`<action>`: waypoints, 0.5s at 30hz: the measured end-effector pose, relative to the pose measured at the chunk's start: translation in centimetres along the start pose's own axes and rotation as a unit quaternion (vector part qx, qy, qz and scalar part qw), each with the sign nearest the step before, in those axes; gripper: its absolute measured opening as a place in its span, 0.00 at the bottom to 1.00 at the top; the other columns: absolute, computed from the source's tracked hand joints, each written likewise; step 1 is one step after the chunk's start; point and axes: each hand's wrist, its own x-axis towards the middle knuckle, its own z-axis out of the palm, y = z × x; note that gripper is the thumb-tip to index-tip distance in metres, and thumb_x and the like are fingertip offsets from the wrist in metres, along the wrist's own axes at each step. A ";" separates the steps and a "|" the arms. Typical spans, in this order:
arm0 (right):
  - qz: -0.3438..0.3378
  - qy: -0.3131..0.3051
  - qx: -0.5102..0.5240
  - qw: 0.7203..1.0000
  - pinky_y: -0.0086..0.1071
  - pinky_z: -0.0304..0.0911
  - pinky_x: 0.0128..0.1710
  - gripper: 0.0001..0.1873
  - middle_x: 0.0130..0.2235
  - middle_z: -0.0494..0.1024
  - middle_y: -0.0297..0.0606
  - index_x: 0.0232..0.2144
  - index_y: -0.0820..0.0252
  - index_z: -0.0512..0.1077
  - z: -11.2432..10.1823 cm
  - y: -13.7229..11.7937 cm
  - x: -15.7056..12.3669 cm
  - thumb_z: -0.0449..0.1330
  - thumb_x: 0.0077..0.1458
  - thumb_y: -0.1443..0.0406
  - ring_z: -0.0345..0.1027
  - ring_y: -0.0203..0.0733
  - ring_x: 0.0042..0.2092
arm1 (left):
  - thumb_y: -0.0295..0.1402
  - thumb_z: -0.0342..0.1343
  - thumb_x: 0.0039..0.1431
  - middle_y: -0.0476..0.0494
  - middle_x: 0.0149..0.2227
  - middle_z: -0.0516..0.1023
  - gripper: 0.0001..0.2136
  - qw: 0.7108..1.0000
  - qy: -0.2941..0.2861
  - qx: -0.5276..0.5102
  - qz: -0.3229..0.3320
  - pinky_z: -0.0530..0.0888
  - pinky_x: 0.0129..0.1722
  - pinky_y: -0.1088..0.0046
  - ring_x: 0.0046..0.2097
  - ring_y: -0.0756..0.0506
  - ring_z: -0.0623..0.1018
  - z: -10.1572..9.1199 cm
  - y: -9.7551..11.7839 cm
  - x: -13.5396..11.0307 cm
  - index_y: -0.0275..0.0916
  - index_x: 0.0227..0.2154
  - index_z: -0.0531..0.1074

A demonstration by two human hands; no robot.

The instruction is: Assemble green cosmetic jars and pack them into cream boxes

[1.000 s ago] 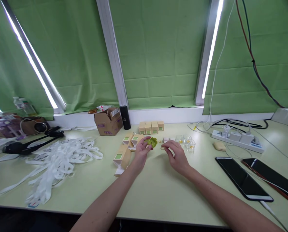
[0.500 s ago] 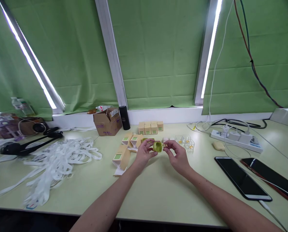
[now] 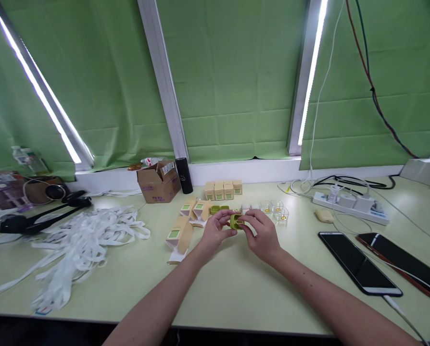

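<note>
My two grips meet at the small green case (image 3: pixel 233 221), right piece against left.

On my left, unfolded cartons (image 3: pixel 180 229) lie on the bench (image 3: pixel 218 288), and other green pieces (image 3: pixel 215 209) show just past my left grip (image 3: pixel 215 230). That grip is narrow, its fingers holding the case above the bench. The case looks olive green, squarish with rounded corners, its hollow side facing right and towards me. A second ago my right grip (image 3: pixel 262 235) was apart from it with a small pale ring (image 3: pixel 239 222); now I pinch that ring right at the hollow, so the two parts are being brought together. Whether it is seated I cannot tell, as my fingertips cover much of it. Farther right stand clear cups (image 3: pixel 282 217) with gold-coloured bits inside.
</note>
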 end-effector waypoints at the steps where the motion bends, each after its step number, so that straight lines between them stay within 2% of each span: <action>1: -0.005 -0.001 -0.019 1.000 0.40 0.68 0.37 0.10 0.39 0.78 0.44 0.43 0.55 0.77 -0.1 0.0 0.1 0.58 0.64 0.69 0.71 0.47 0.39 | 0.26 0.76 0.43 0.35 0.54 0.81 0.25 1.000 -0.001 0.000 0.001 0.74 0.49 0.63 0.52 0.38 0.80 0.0 0.0 0.0 0.40 0.46 0.75; 7: -0.036 -0.018 -0.078 0.996 0.39 0.61 0.35 0.09 0.34 0.76 0.41 0.39 0.56 0.77 -0.4 -0.4 0.3 0.56 0.64 0.71 0.67 0.45 0.35 | 0.26 0.76 0.43 0.34 0.54 0.81 0.25 1.000 -0.011 0.015 0.003 0.73 0.51 0.61 0.53 0.37 0.80 0.2 -0.1 -0.1 0.40 0.46 0.76; 15: -0.038 -0.025 -0.096 0.994 0.39 0.58 0.35 0.08 0.33 0.75 0.40 0.36 0.57 0.75 -0.4 -0.5 0.3 0.57 0.62 0.72 0.65 0.45 0.35 | 0.25 0.75 0.43 0.34 0.55 0.81 0.24 1.000 -0.009 0.030 0.002 0.72 0.50 0.62 0.52 0.38 0.80 0.4 0.0 -0.2 0.39 0.45 0.77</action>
